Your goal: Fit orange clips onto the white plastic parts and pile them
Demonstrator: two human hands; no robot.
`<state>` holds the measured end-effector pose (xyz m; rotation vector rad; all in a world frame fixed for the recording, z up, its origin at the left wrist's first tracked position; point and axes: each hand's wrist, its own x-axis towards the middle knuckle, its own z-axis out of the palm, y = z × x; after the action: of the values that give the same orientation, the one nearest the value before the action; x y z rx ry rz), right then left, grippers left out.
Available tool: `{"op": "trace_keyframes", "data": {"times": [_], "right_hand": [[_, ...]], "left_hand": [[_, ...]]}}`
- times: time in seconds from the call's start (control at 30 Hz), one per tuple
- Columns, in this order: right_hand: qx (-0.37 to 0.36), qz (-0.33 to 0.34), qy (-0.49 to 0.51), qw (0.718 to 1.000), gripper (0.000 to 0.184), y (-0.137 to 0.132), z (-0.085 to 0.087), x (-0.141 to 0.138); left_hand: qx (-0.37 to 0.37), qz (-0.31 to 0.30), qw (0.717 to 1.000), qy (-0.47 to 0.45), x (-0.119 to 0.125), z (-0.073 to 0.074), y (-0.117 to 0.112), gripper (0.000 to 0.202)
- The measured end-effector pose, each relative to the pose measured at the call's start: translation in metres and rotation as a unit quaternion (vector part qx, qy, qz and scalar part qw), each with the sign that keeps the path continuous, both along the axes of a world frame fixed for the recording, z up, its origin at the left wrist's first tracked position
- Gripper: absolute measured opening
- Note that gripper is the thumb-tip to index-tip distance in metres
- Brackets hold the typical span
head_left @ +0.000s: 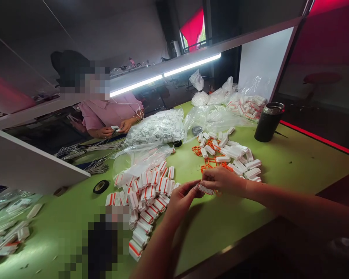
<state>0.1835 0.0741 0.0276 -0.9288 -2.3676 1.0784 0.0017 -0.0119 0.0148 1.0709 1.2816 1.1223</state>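
Note:
Both my hands meet over the green table (291, 162) and hold one white connector housing (206, 189) between them. My left hand (182, 198) pinches its left end, and my right hand (222, 179) grips it from above and the right. Left of my hands lies a heap of white housings with orange inserts (147, 193). Behind my right hand lies a pile of plain white housings (235, 155), with loose orange clips (208, 159) beside it.
A black flask (268, 122) stands at the right. Clear plastic bags of white parts (157, 130) lie at the back. A black tape roll (101, 186) sits at the left. Across the table a person in pink handles wire bundles (90, 149).

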Motion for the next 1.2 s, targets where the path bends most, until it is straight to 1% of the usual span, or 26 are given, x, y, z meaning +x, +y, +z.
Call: {"op": "trace_keyframes", "data": {"times": [0.17,0.27,0.37,0.47,0.53,0.57,0.63,0.73,0.8,0.9,1.03,1.2], "right_hand": [[-0.017,-0.012,0.022,1.000,0.017,-0.004,0.005,0.000],[-0.036,-0.016,0.031,0.999,0.020,-0.004,0.007,0.001],[-0.042,-0.019,0.040,0.998,0.024,-0.005,0.008,0.001],[-0.027,-0.022,0.047,0.998,0.025,-0.007,0.009,0.000],[-0.032,-0.026,0.053,0.998,0.026,-0.007,0.009,-0.001],[-0.049,-0.025,0.058,0.997,0.027,-0.007,0.009,-0.001],[-0.114,-0.012,0.079,0.990,0.030,-0.006,0.008,-0.001],[-0.222,0.023,0.139,0.965,0.034,-0.004,0.005,-0.001],[-0.260,0.036,0.184,0.947,0.036,-0.003,0.003,-0.001],[-0.290,0.033,0.228,0.929,0.034,-0.003,0.001,-0.003],[-0.322,0.030,0.259,0.910,0.036,-0.004,0.000,-0.004],[-0.332,0.018,0.277,0.902,0.035,-0.004,-0.002,-0.005]], "left_hand": [[-0.038,0.007,0.997,-0.071,0.000,-0.004,0.001,0.045],[-0.069,0.012,0.992,-0.105,-0.001,-0.005,0.002,0.046],[-0.078,0.013,0.989,-0.126,-0.002,-0.006,0.003,0.047],[-0.082,0.029,0.986,-0.139,-0.001,-0.009,0.004,0.046],[-0.084,0.042,0.985,-0.145,0.000,-0.010,0.004,0.043],[-0.084,0.054,0.984,-0.149,0.000,-0.010,0.005,0.042],[-0.086,0.092,0.978,-0.167,0.000,-0.009,0.006,0.040],[-0.088,0.156,0.963,-0.203,-0.001,-0.005,0.007,0.036],[-0.085,0.178,0.957,-0.214,-0.001,-0.003,0.007,0.034],[-0.076,0.186,0.954,-0.223,-0.001,-0.001,0.007,0.032],[-0.067,0.201,0.948,-0.239,0.000,-0.002,0.006,0.030],[-0.067,0.210,0.941,-0.257,0.002,0.000,0.005,0.029]]}}
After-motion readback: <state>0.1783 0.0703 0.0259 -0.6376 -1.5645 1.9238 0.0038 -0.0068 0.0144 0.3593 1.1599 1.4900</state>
